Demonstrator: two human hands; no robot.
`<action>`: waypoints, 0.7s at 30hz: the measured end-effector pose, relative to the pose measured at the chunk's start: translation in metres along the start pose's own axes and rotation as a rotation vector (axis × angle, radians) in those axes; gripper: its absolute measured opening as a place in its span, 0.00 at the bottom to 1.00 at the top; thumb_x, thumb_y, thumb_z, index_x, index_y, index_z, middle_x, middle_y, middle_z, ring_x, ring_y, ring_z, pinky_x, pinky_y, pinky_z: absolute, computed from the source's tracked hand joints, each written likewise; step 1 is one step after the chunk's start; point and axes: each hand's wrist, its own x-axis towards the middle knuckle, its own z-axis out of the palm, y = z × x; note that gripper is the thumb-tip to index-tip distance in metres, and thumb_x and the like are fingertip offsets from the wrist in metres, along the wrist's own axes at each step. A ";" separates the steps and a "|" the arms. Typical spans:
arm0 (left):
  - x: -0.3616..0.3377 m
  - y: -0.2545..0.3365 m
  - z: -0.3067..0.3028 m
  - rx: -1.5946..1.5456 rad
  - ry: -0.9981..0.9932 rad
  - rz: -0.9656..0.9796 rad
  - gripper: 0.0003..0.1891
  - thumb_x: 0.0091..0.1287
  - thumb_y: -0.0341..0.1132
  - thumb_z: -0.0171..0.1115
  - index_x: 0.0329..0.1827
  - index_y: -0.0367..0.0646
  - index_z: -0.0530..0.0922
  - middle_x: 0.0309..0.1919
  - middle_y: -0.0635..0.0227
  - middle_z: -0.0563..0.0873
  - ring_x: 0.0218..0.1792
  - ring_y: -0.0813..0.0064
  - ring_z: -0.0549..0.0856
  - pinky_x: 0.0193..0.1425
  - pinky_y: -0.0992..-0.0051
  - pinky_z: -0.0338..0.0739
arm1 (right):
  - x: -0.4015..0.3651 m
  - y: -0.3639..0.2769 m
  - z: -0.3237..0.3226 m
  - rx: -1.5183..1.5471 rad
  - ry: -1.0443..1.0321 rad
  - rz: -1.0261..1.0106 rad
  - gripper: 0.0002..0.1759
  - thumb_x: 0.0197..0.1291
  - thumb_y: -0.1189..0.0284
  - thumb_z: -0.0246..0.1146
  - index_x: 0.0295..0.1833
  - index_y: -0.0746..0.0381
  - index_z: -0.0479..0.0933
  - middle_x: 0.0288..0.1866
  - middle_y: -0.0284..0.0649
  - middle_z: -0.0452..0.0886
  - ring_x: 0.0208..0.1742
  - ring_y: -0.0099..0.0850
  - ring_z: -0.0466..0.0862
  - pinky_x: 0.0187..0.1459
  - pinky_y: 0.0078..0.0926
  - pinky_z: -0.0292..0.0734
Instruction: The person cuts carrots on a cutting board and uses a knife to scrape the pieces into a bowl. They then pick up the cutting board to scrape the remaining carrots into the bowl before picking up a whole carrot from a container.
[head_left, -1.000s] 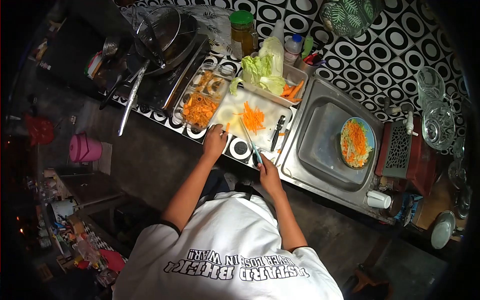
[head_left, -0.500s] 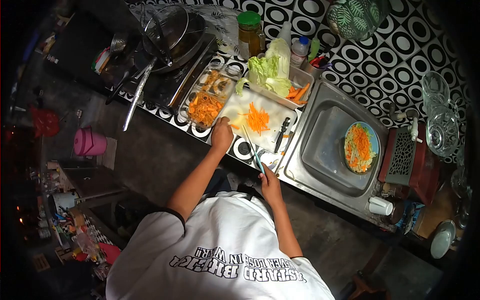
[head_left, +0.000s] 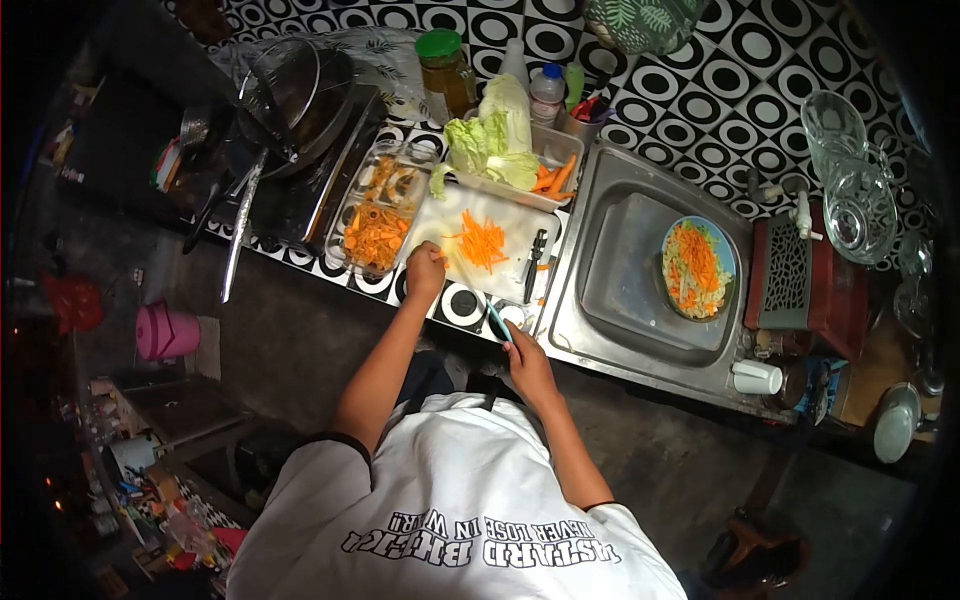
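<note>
My left hand (head_left: 426,272) is closed on a piece of carrot (head_left: 441,255) at the near left edge of the white cutting board (head_left: 510,275). In my right hand (head_left: 527,358) is a knife (head_left: 496,318) with a light blue handle, its blade pointing over the board. Carrot strips (head_left: 482,241) lie in a pile mid-board, and a black peeler (head_left: 536,266) rests at the right side. Left of the board sits a clear divided container (head_left: 341,222) with orange shreds. Behind it, a plastic tub (head_left: 507,194) holds leafy cabbage (head_left: 490,146) and whole carrots (head_left: 556,178).
A steel sink (head_left: 600,335) on the right holds a bowl (head_left: 733,262) of shredded vegetables. On the left, a pan (head_left: 325,140) with a strainer stands on the stove. Behind are a green-lidded jar (head_left: 446,80) and a blue-capped bottle (head_left: 547,95). A white cup (head_left: 757,378) lies beside the sink.
The whole view has shifted, so the counter appears further left and slightly higher. Both hands keep their holds, and the knife stays close to the board's near edge.
</note>
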 end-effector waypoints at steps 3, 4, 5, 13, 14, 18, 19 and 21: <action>0.002 -0.010 0.002 -0.085 0.045 0.010 0.08 0.58 0.19 0.62 0.40 0.31 0.78 0.30 0.52 0.87 0.32 0.65 0.90 0.38 0.69 0.81 | -0.003 -0.003 0.003 -0.026 0.003 0.028 0.22 0.69 0.74 0.55 0.68 0.60 0.72 0.54 0.56 0.80 0.56 0.52 0.79 0.58 0.41 0.73; 0.006 -0.015 0.003 -0.113 0.046 -0.025 0.07 0.58 0.19 0.63 0.40 0.31 0.78 0.29 0.54 0.87 0.30 0.67 0.89 0.36 0.70 0.81 | -0.002 -0.006 0.005 -0.025 0.002 0.041 0.22 0.69 0.74 0.56 0.68 0.60 0.72 0.54 0.56 0.80 0.56 0.52 0.79 0.58 0.41 0.73; 0.008 -0.020 0.004 -0.111 0.038 -0.018 0.07 0.58 0.19 0.63 0.40 0.31 0.78 0.29 0.54 0.87 0.30 0.67 0.89 0.36 0.70 0.81 | -0.001 -0.007 0.008 -0.022 0.011 0.044 0.22 0.69 0.74 0.56 0.68 0.60 0.72 0.54 0.56 0.80 0.56 0.52 0.79 0.58 0.41 0.73; 0.016 -0.010 -0.003 -0.411 -0.126 -0.463 0.03 0.60 0.22 0.60 0.32 0.31 0.80 0.23 0.59 0.84 0.19 0.72 0.84 0.23 0.75 0.81 | 0.002 -0.019 0.037 -0.021 0.111 0.072 0.23 0.69 0.76 0.56 0.69 0.60 0.71 0.50 0.52 0.80 0.50 0.47 0.80 0.53 0.36 0.74; 0.017 -0.012 -0.004 -0.444 -0.145 -0.479 0.03 0.59 0.22 0.59 0.32 0.30 0.80 0.23 0.59 0.84 0.19 0.72 0.84 0.23 0.75 0.82 | 0.003 -0.023 0.038 -0.001 0.082 0.127 0.22 0.68 0.76 0.56 0.68 0.59 0.72 0.56 0.56 0.79 0.58 0.52 0.79 0.57 0.41 0.74; 0.021 -0.011 -0.007 -0.501 -0.193 -0.556 0.03 0.59 0.21 0.59 0.32 0.29 0.80 0.24 0.58 0.84 0.20 0.71 0.85 0.24 0.73 0.84 | 0.008 -0.027 0.047 -0.033 0.104 0.104 0.22 0.68 0.76 0.57 0.67 0.60 0.72 0.56 0.56 0.79 0.58 0.53 0.78 0.57 0.41 0.74; 0.021 -0.012 -0.006 -0.505 -0.207 -0.546 0.03 0.59 0.21 0.59 0.32 0.29 0.80 0.24 0.59 0.84 0.20 0.70 0.85 0.24 0.73 0.85 | 0.009 -0.027 0.049 -0.033 0.107 0.111 0.22 0.68 0.76 0.57 0.67 0.60 0.72 0.56 0.56 0.79 0.58 0.53 0.78 0.57 0.41 0.74; 0.021 -0.013 -0.006 -0.490 -0.232 -0.543 0.03 0.61 0.22 0.59 0.34 0.29 0.79 0.26 0.59 0.84 0.21 0.70 0.85 0.26 0.72 0.85 | 0.011 -0.029 0.052 -0.056 0.124 0.093 0.22 0.68 0.75 0.57 0.67 0.61 0.72 0.51 0.56 0.79 0.54 0.53 0.79 0.54 0.42 0.74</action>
